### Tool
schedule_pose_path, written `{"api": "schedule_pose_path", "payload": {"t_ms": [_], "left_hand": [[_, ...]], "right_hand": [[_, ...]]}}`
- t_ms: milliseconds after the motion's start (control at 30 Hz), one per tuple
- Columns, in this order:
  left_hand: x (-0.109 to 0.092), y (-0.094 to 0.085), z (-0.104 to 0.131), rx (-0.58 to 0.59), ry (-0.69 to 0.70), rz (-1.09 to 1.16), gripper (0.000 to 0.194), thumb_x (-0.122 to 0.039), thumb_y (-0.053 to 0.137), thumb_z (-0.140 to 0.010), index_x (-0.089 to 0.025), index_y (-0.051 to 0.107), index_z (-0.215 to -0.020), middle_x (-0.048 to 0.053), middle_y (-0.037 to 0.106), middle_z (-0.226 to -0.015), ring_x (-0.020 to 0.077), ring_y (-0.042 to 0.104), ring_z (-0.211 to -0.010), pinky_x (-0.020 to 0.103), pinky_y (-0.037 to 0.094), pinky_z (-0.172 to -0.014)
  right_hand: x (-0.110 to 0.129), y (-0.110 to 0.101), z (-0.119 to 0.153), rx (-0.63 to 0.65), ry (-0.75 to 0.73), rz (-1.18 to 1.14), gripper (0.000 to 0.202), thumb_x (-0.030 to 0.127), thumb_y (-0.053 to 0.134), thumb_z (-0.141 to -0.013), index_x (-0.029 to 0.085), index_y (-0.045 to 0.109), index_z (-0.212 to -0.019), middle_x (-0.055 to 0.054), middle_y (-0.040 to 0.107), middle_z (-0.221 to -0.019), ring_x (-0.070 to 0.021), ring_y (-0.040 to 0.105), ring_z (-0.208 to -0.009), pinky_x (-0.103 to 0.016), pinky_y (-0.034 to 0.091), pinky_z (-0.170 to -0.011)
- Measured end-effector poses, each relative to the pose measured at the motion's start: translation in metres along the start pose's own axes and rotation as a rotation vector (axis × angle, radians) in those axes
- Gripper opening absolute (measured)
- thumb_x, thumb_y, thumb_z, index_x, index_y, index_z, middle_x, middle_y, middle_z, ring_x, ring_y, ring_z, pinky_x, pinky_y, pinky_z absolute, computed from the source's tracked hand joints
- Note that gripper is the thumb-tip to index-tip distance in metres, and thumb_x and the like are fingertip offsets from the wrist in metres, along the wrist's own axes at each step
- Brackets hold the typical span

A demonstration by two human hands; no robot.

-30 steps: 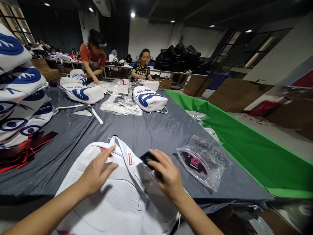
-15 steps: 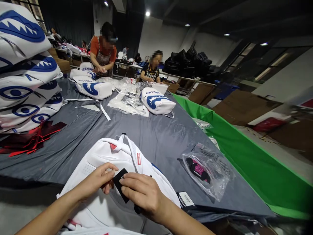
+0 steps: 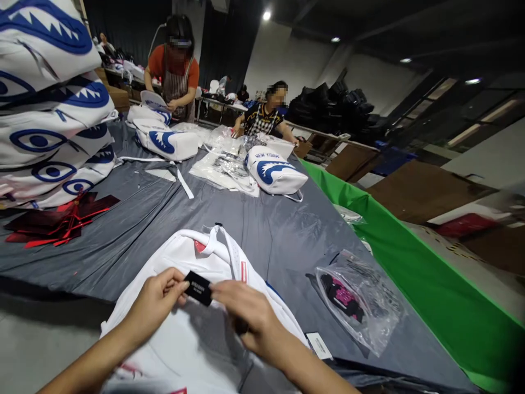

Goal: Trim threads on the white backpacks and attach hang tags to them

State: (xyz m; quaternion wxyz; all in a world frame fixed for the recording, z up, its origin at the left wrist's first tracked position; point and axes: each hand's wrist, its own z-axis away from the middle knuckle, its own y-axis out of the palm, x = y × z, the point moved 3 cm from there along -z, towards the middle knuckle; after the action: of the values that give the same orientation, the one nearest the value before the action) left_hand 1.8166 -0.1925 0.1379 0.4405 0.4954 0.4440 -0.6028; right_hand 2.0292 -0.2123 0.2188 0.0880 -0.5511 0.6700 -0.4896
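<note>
A white backpack with a top loop and a small red-edged label lies in front of me at the table's near edge. Above it, my left hand pinches the left end of a small black hang tag with pale print. The fingertips of my right hand, slightly blurred, are closed at the tag's right end; its thumb is mostly hidden. Something dark shows under the right palm, but I cannot make out what. To the right of the backpack lies a white card label.
White backpacks with blue shark faces are stacked at left, beside dark red tags. A clear bag holds a black and pink item. More bags lie farther back, where two co-workers stand. Green cloth borders the right side.
The black tag has turned from steeply slanted to nearly level, its print now showing. My right hand has shifted to its right end. The view has swung slightly left.
</note>
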Motion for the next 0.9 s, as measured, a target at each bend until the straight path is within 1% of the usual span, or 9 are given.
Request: {"api": "schedule_pose_path", "payload": {"t_ms": [67, 167, 300, 433, 533, 700, 800, 833, 900], "left_hand": [[-0.003, -0.003, 0.002, -0.084, 0.066, -0.06, 0.025, -0.042, 0.059, -0.091, -0.019, 0.062, -0.083, 0.0, 0.068, -0.069, 0.0152, 0.068, -0.068, 0.024, 0.049, -0.064], [-0.009, -0.003, 0.004, -0.126, 0.208, -0.14, 0.016, -0.032, 0.06, -0.091, -0.019, 0.064, -0.084, -0.002, 0.069, -0.068, 0.0126, 0.067, -0.065, 0.021, 0.048, -0.063], [-0.017, -0.003, 0.007, -0.196, 0.402, -0.32, 0.01, -0.021, 0.06, -0.091, -0.019, 0.066, -0.084, -0.004, 0.07, -0.067, 0.0092, 0.064, -0.06, 0.018, 0.047, -0.059], [-0.022, -0.003, 0.01, -0.299, 0.664, -0.489, 0.009, -0.017, 0.061, -0.092, -0.018, 0.067, -0.086, -0.002, 0.071, -0.069, 0.0093, 0.065, -0.059, 0.018, 0.049, -0.058], [-0.024, 0.001, 0.012, -0.334, 0.868, -0.596, 0.009, -0.014, 0.06, -0.092, -0.018, 0.068, -0.092, 0.002, 0.076, -0.078, 0.0128, 0.071, -0.069, 0.021, 0.056, -0.067], [-0.022, -0.001, 0.014, -0.39, 0.959, -0.643, 0.015, -0.008, 0.061, -0.089, -0.018, 0.068, -0.098, 0.004, 0.078, -0.087, 0.015, 0.075, -0.079, 0.023, 0.059, -0.074], [-0.019, -0.007, 0.017, -0.444, 0.982, -0.652, 0.022, -0.004, 0.062, -0.087, -0.019, 0.067, -0.103, 0.005, 0.078, -0.097, 0.0157, 0.075, -0.09, 0.025, 0.06, -0.079], [-0.017, -0.007, 0.019, -0.444, 0.987, -0.667, 0.025, -0.003, 0.062, -0.087, -0.018, 0.066, -0.106, 0.006, 0.078, -0.101, 0.0162, 0.074, -0.095, 0.026, 0.06, -0.082], [-0.012, -0.003, 0.022, -0.396, 0.994, -0.705, 0.028, -0.003, 0.058, -0.088, -0.018, 0.065, -0.11, 0.008, 0.076, -0.109, 0.0169, 0.072, -0.103, 0.028, 0.059, -0.087]], "right_hand": [[-0.012, -0.003, -0.002, -0.127, 0.152, 0.003, 0.034, 0.016, 0.054, -0.094, 0.019, 0.063, -0.127, -0.012, 0.073, -0.115, -0.0206, 0.07, -0.107, -0.034, 0.058, -0.091], [-0.024, 0.005, -0.009, -0.111, 0.263, 0.027, 0.021, 0.021, 0.059, -0.095, 0.02, 0.068, -0.114, -0.009, 0.075, -0.099, -0.0199, 0.071, -0.092, -0.032, 0.057, -0.082], [-0.027, 0.016, -0.019, -0.009, 0.253, 0.036, 0.016, 0.013, 0.053, -0.095, 0.018, 0.067, -0.099, -0.005, 0.07, -0.081, -0.0169, 0.066, -0.076, -0.028, 0.051, -0.069], [-0.025, 0.02, -0.022, 0.047, 0.216, 0.058, 0.018, 0.011, 0.051, -0.094, 0.018, 0.066, -0.1, -0.005, 0.068, -0.082, -0.0163, 0.063, -0.076, -0.026, 0.048, -0.067], [-0.025, 0.023, -0.021, 0.049, 0.228, 0.154, 0.024, 0.005, 0.049, -0.089, 0.018, 0.065, -0.101, -0.005, 0.066, -0.082, -0.0166, 0.062, -0.075, -0.026, 0.047, -0.065], [-0.025, 0.024, -0.019, -0.027, 0.214, 0.16, 0.028, 0.004, 0.049, -0.088, 0.019, 0.066, -0.104, -0.008, 0.069, -0.092, -0.0192, 0.064, -0.085, -0.03, 0.049, -0.071], [-0.029, 0.013, -0.02, -0.19, 0.39, 0.066, 0.013, 0.018, 0.054, -0.093, 0.02, 0.067, -0.092, -0.008, 0.069, -0.088, -0.0188, 0.065, -0.082, -0.03, 0.05, -0.072], [-0.031, 0.012, -0.02, -0.2, 0.501, -0.019, 0.014, 0.025, 0.056, -0.094, 0.019, 0.066, -0.085, -0.006, 0.068, -0.081, -0.0176, 0.065, -0.075, -0.029, 0.05, -0.068], [-0.032, 0.015, -0.02, -0.117, 0.711, -0.296, 0.026, 0.038, 0.061, -0.093, 0.018, 0.064, -0.077, -0.002, 0.065, -0.068, -0.0146, 0.062, -0.06, -0.027, 0.05, -0.06]]}}
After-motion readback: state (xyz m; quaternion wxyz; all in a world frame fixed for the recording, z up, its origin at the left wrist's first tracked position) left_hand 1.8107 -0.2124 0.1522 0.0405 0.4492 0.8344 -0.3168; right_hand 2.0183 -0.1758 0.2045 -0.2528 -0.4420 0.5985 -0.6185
